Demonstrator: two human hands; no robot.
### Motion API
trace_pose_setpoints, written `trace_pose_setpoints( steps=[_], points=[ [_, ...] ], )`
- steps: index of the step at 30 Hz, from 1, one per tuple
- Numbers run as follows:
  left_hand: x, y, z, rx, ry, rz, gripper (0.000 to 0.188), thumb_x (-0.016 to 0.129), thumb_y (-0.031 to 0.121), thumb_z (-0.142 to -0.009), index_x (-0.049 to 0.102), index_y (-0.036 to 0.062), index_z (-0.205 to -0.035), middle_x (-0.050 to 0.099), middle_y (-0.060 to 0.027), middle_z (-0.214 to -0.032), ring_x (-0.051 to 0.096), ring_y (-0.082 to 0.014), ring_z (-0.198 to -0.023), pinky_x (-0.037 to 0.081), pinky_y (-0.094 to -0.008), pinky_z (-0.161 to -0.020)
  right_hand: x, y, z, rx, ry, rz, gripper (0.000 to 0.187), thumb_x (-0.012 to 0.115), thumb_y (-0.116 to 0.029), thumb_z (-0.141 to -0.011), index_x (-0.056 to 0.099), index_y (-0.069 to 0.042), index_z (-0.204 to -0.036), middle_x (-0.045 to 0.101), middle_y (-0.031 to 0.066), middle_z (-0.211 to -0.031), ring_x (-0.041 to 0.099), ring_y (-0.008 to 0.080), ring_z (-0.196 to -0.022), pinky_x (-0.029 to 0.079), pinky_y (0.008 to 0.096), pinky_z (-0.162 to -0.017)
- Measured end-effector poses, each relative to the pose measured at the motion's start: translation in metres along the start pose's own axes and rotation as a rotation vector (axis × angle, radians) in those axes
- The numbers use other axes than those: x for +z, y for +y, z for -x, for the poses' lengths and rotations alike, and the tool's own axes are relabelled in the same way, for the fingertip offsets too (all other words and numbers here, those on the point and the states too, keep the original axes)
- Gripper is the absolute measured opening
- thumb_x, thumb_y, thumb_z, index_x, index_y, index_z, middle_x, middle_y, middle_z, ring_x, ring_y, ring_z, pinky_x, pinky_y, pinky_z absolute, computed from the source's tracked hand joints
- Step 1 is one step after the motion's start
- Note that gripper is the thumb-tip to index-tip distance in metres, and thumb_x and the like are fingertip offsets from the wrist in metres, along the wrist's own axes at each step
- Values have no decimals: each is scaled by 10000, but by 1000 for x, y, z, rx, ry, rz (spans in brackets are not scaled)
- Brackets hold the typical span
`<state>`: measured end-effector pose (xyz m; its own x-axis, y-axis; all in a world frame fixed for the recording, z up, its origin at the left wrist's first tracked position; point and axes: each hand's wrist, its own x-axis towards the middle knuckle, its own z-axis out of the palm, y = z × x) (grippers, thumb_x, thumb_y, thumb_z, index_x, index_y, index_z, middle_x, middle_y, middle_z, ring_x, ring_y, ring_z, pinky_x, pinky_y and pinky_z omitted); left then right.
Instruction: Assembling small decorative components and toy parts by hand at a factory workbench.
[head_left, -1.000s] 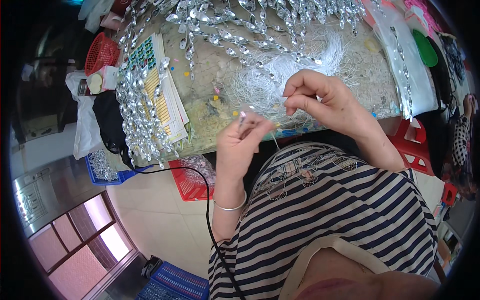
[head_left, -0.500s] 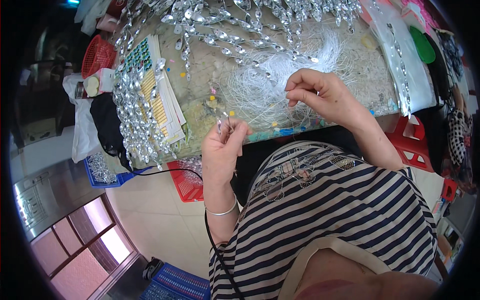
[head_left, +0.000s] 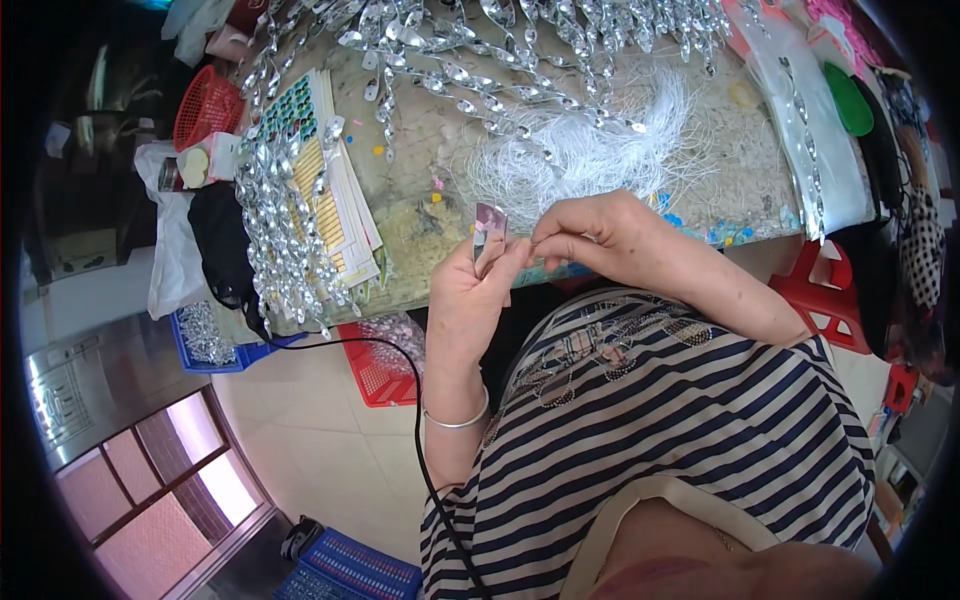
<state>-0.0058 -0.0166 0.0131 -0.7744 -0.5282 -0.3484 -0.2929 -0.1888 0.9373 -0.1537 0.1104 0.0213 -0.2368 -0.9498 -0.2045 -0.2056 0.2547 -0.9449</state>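
The left hand [head_left: 466, 302] grips a small, flat, shiny pinkish-silver strip [head_left: 490, 228] over the near edge of the worn, paint-spotted grey counter [head_left: 415, 225]; its long axis runs away from the wearer, far end leaning slightly right, near end covered by fingers. The right hand [head_left: 618, 235] pinches close beside them, contents impossible to tell! Beyond sprawls a tangled heap of fine white thread [head_left: 590, 150], with twisted silver strands [head_left: 420, 40] crowding the far side.
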Motion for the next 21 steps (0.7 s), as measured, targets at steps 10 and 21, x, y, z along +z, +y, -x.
trace_pose_setpoints(
  steps=[10,21],
  points=[
    [-4,-7,-2,148,-83,229,341,477,121,-952,466,11,-1274,591,-63,-1061,490,-44,-732,418,-184,-614,-5,-8,-6,-471,430,-40,85,520,-72,-925,588,-25,-946,596,44,-917,578,92,-807,462,227,-717],
    [6,-4,3,195,1,177,388,504,73,-926,452,18,-1306,595,-59,-979,485,-48,-642,413,-176,-529,-3,-15,-10,-294,378,-83,52,611,-81,-871,607,-36,-895,477,-31,-719,440,52,-640,353,200,-559]
  ],
)
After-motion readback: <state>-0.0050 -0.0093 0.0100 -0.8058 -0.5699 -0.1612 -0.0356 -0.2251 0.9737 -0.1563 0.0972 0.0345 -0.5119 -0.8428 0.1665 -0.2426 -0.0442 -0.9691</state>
